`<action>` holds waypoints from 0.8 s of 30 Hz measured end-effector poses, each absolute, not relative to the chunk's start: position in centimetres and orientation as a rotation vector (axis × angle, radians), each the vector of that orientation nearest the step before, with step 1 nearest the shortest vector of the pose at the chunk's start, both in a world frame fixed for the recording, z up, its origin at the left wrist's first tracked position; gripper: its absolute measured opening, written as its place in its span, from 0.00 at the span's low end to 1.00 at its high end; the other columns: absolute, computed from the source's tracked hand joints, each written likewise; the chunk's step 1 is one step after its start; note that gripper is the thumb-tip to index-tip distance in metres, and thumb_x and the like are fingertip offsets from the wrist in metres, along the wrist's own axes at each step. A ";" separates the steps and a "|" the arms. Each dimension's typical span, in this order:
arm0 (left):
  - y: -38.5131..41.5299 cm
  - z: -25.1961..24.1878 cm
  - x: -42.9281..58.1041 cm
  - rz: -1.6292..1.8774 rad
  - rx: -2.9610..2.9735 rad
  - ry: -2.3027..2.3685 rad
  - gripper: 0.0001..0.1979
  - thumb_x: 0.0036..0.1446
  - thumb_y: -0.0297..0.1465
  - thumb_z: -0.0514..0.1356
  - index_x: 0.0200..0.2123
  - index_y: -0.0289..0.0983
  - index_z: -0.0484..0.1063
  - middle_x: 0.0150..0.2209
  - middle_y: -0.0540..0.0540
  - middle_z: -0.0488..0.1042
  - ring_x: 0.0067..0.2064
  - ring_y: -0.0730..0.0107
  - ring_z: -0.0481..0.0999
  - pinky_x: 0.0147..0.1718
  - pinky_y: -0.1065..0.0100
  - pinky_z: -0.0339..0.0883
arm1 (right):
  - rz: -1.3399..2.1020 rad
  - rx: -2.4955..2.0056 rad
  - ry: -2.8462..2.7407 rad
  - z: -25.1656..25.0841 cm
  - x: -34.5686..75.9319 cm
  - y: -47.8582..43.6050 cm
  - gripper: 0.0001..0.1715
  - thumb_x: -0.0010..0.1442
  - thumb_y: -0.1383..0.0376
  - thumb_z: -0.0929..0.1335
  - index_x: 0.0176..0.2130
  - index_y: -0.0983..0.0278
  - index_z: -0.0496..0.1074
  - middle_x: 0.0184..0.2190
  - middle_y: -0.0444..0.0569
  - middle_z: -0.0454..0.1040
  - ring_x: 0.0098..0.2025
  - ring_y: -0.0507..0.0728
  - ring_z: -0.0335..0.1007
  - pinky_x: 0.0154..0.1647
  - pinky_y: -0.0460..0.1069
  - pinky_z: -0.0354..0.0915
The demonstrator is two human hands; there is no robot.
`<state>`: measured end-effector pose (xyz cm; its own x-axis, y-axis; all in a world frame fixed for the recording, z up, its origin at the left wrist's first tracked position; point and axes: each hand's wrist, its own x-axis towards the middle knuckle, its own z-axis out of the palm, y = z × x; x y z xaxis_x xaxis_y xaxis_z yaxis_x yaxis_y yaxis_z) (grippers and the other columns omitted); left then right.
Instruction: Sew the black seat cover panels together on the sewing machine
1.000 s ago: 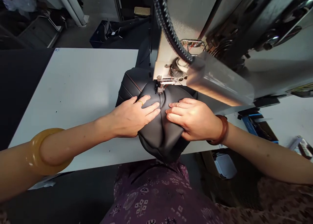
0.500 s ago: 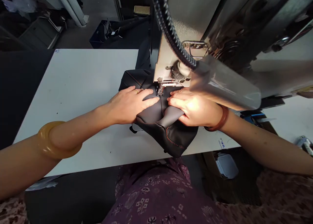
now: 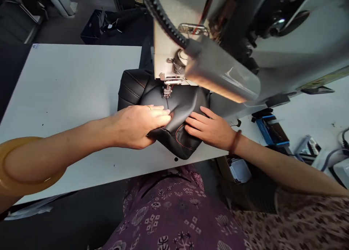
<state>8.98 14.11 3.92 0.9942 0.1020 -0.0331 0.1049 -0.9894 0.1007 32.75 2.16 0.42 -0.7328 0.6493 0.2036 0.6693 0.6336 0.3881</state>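
- Fingers (image 3: 160, 122) of the left hand (image 3: 131, 126) are lying together, apparently clamping the near-left edge of the black piece (image 3: 180, 101).
- Slightly apart, those of the right hand (image 3: 211, 130) are resting on its right side; the thumb is hiding, so I cannot tell whether they are pinching.
- It is sitting on the counter (image 3: 76, 97), partly under the presser foot (image 3: 167, 92).
- Orange stitching (image 3: 176, 135) is already edging the near-right part, and a seam (image 3: 167, 104) is passing the foot; sewing seems partway, the remainder unclear.
- Its long axis is seemingly running diagonally, far left to near right, the near corner pointing toward the person.
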 end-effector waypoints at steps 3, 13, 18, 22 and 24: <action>13.5 3.0 9.0 -0.124 3.253 0.056 0.20 0.53 0.29 0.53 0.49 0.31 0.69 0.52 0.35 0.70 0.54 0.50 0.69 0.51 0.54 0.66 | -0.654 -1.087 -2.859 -0.6 32.1 1.9 0.16 0.62 0.73 0.60 0.25 0.64 0.65 0.23 0.43 0.69 0.27 0.53 0.63 0.32 0.50 0.58; 13.0 2.3 8.6 -0.052 3.329 0.066 0.25 0.51 0.31 0.56 0.53 0.31 0.67 0.52 0.36 0.71 0.54 0.50 0.69 0.51 0.55 0.64 | -0.183 -1.005 -2.643 2.7 30.8 4.2 0.19 0.55 0.67 0.61 0.46 0.68 0.69 0.44 0.55 0.74 0.48 0.59 0.66 0.49 0.56 0.58; 12.7 2.4 8.4 -0.030 3.279 0.151 0.19 0.53 0.31 0.54 0.49 0.37 0.72 0.48 0.43 0.75 0.52 0.55 0.71 0.49 0.57 0.66 | -0.205 -1.046 -2.929 2.6 30.3 5.6 0.14 0.58 0.64 0.62 0.42 0.68 0.71 0.41 0.55 0.75 0.44 0.60 0.69 0.46 0.57 0.59; 12.4 2.7 8.7 -0.058 3.252 0.252 0.15 0.52 0.32 0.55 0.43 0.39 0.75 0.45 0.45 0.77 0.49 0.59 0.74 0.46 0.60 0.67 | -0.339 -1.069 -2.917 2.3 30.3 4.8 0.13 0.60 0.63 0.63 0.42 0.67 0.70 0.42 0.53 0.75 0.46 0.60 0.69 0.46 0.56 0.58; 12.6 2.9 8.8 -0.068 3.257 0.301 0.15 0.52 0.31 0.55 0.42 0.39 0.75 0.45 0.46 0.78 0.49 0.59 0.74 0.46 0.60 0.67 | -0.353 -1.084 -2.913 2.3 30.2 4.9 0.13 0.60 0.63 0.63 0.42 0.67 0.71 0.43 0.53 0.75 0.47 0.61 0.68 0.46 0.56 0.59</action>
<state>8.82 12.55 2.88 0.9823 0.1848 -0.0295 0.1794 -0.9747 -0.1331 30.25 4.90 2.32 -0.7599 0.6437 0.0906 0.6467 0.7345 0.2058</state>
